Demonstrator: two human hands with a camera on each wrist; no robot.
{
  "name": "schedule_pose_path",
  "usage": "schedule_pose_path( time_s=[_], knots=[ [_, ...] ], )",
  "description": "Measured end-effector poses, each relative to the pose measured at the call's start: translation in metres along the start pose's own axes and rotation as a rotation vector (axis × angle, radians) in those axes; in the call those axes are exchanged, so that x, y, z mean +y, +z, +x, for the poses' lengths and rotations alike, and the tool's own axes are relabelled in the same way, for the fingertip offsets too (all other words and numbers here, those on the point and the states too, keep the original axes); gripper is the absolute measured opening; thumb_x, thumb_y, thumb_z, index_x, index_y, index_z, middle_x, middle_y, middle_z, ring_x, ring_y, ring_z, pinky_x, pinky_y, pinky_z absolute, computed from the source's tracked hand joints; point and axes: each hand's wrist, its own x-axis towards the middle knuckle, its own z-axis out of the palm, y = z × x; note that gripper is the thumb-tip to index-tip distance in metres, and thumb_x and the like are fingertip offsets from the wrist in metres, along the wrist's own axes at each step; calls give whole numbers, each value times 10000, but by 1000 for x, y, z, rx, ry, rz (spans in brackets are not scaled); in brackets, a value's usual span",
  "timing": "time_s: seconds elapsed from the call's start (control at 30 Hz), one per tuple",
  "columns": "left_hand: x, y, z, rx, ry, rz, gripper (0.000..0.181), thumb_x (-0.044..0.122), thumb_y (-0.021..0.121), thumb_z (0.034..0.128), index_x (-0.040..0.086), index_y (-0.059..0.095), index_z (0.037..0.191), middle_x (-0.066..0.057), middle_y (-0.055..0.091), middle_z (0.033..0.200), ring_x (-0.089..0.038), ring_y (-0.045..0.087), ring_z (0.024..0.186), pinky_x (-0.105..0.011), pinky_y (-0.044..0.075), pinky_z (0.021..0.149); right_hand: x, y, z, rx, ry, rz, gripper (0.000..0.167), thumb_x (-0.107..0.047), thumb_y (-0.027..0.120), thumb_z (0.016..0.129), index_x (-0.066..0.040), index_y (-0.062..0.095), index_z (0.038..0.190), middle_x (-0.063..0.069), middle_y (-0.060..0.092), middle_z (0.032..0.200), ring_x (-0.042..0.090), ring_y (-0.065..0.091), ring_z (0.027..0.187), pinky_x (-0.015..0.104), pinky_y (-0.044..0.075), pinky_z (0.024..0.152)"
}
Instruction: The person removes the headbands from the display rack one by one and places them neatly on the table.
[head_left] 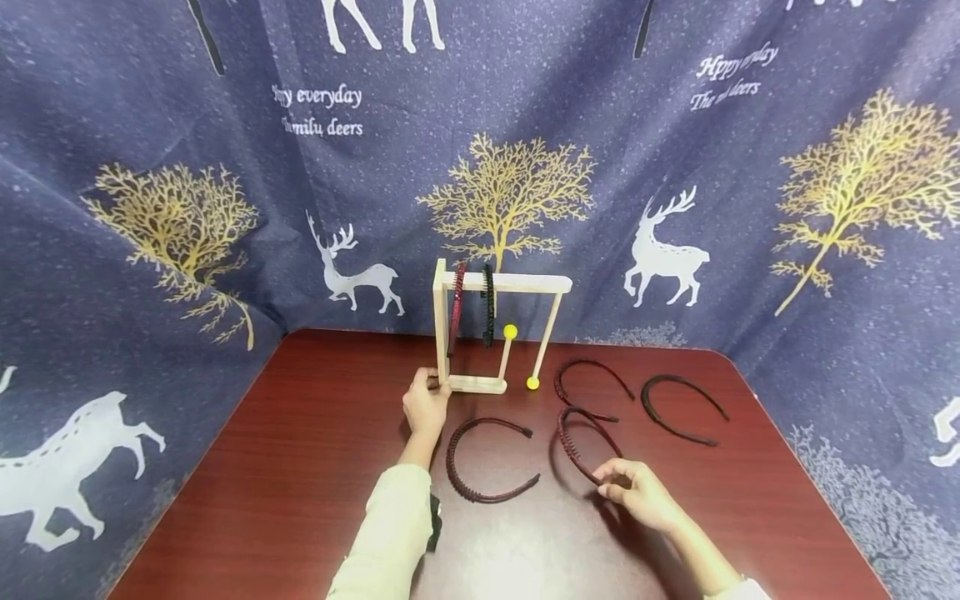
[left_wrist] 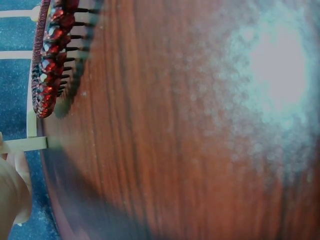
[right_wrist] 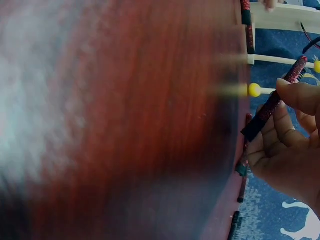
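Note:
My right hand point(head_left: 639, 495) pinches one end of a dark red toothed headband point(head_left: 567, 443), lifted and tilted over the table. In the right wrist view thumb and fingers hold its glittery end point(right_wrist: 272, 106). With my left hand point(head_left: 424, 403) I grip the foot of a pale wooden stand point(head_left: 440, 321). On the stand's upper bar point(head_left: 525, 283) hang a red beaded headband point(head_left: 456, 304) and a black headband point(head_left: 490, 308). Another dark red headband point(head_left: 454, 468) lies between my arms; its red beads point(left_wrist: 48, 65) show large in the left wrist view.
Right of the stand lie a dark red headband point(head_left: 561, 379) and a black-brown headband point(head_left: 649, 400). The stand's thin rods carry yellow balls point(head_left: 511, 332). The brown table point(head_left: 300, 467) meets a blue deer-print cloth point(head_left: 360, 192) behind.

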Motion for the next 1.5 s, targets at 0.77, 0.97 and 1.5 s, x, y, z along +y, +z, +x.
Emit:
schedule_pose_path(
  time_s=[0.77,0.97,1.5],
  knots=[
    [-4,0,1,10,2,-4,238,89,751,726,146,629,922,-9,696,852,-181,672,716,-439,461,716,25,9,11,-44,82,75,134,40,626,805,69,612,935,126,634,790,142,577,649,236,454,542],
    [-5,0,1,11,17,-7,231,96,751,731,147,630,920,-5,699,853,-187,671,722,-445,460,714,24,9,11,-59,110,119,186,25,628,825,96,581,990,144,612,818,197,585,703,272,489,602],
    [1,-2,0,-5,12,-3,238,93,752,732,155,629,926,6,700,855,-200,666,735,-449,453,725,4,2,22,75,-83,156,272,-72,655,853,30,569,1090,225,590,1064,330,590,947,306,483,780]
  ],
)
